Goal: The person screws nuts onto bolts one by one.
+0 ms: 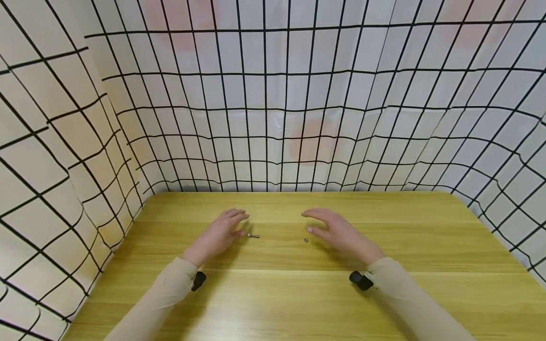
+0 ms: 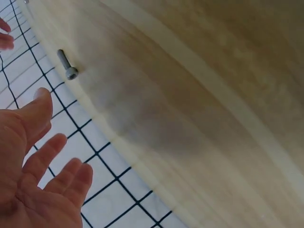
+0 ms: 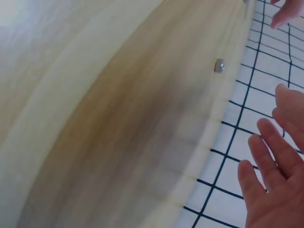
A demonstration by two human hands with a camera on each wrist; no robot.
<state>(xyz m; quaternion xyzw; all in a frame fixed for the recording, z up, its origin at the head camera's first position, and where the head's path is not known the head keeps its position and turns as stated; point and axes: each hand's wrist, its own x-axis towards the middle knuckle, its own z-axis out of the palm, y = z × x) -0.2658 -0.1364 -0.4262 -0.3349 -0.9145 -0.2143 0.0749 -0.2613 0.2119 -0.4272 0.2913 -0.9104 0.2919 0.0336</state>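
A small metal socket-head bolt (image 1: 253,236) lies on the wooden table, its head toward my left hand (image 1: 220,235). That hand hovers just left of the bolt, fingers loosely bent and holding nothing. In the left wrist view the bolt (image 2: 67,64) shows its round head with a hex recess, beyond the thumb. To the right on the table lies a small metal nut (image 1: 305,240), close to the thumb of my right hand (image 1: 337,232). The right hand is also without anything in it, its fingers spread in the right wrist view, where the nut (image 3: 219,65) sits past the fingertips.
The light wooden table (image 1: 273,303) spans the area under both arms. White walls with a black grid (image 1: 273,94) rise behind it and along both sides. Each wrist carries a small black camera (image 1: 361,281).
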